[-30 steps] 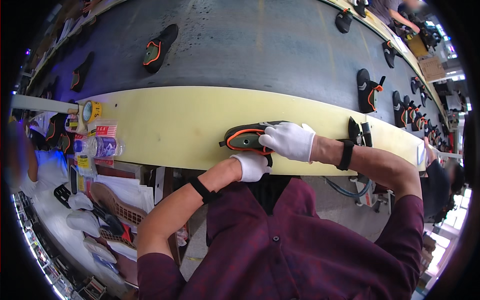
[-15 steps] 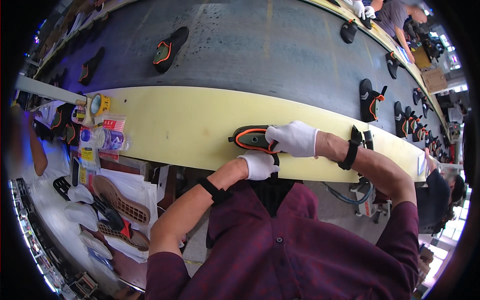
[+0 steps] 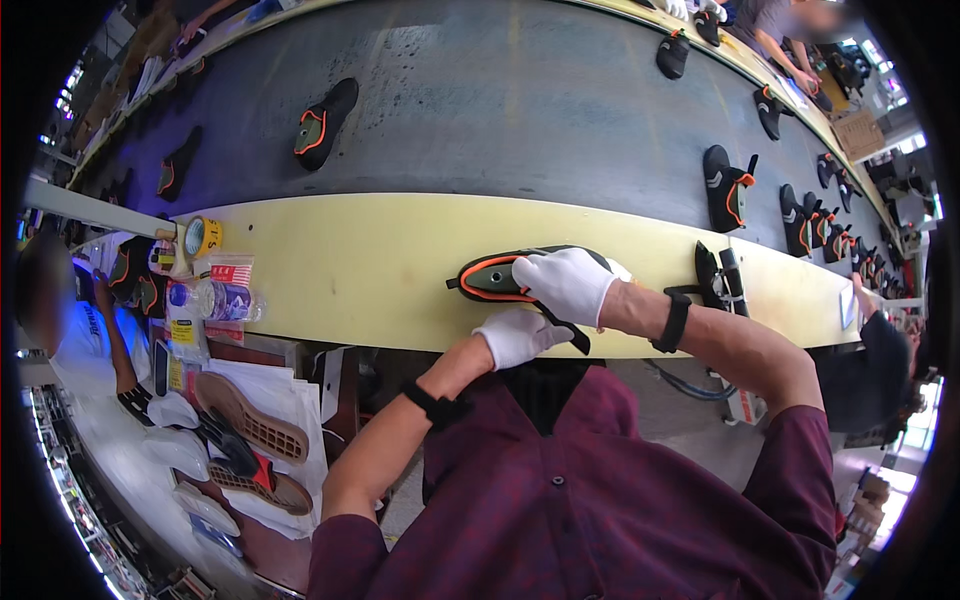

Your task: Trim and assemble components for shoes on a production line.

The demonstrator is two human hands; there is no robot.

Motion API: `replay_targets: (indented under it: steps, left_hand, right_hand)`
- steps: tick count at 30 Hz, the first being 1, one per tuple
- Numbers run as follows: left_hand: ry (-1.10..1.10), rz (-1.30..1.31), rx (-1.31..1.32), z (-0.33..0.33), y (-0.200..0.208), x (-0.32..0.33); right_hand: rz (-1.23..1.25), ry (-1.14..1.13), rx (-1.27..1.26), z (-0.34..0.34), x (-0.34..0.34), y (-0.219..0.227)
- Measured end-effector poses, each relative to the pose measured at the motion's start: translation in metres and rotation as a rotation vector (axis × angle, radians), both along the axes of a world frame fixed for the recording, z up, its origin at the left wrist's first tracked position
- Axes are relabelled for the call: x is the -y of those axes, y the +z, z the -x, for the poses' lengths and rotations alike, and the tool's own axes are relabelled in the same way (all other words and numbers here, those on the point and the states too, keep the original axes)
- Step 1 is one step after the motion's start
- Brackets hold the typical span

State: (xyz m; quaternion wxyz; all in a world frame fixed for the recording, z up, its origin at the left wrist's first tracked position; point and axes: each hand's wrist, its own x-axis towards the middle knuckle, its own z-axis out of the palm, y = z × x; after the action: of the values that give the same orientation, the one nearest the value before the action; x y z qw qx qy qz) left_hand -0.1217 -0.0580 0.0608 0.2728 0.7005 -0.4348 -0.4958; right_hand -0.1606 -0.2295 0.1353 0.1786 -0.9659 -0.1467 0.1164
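A black shoe [image 3: 475, 284] with an orange-edged opening and a green inside lies on its side on the pale yellow bench in front of me. My right hand [image 3: 570, 286], in a white glove, is closed over the shoe's right part, thumb at the opening. Just below it, my left hand [image 3: 512, 339], also gloved, has its fingers pinched at the shoe's black strap [image 3: 579, 342]. The strap's free end points right, past the left fingertips. The right hand hides much of the shoe's right side.
Beyond the yellow bench [image 3: 350, 265] runs a grey conveyor belt [image 3: 450, 110] carrying several shoes. A tape roll [image 3: 203, 236] and a plastic bottle [image 3: 222, 302] stand at left, above brown soles [image 3: 255, 415]. A black tool [image 3: 722, 277] lies at right. Co-workers are at the edges.
The right hand and shoe have shifted slightly left. The strap, hanging down by the left hand before, now slants out to the right. Both hands stay on the shoe.
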Motion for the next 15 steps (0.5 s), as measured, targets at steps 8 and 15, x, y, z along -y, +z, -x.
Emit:
replay_targets:
  steps: [8, 15]
  left_hand:
    - [0.541, 0.477, 0.790, -0.012, 0.041, -0.058]
    - [0.541, 0.704, 0.809, -0.019, -0.015, -0.031]
  right_hand:
    - [-0.072, -0.064, 0.068, 0.012, 0.004, -0.005]
    - [-0.414, -0.401, 0.299, 0.036, -0.002, -0.038]
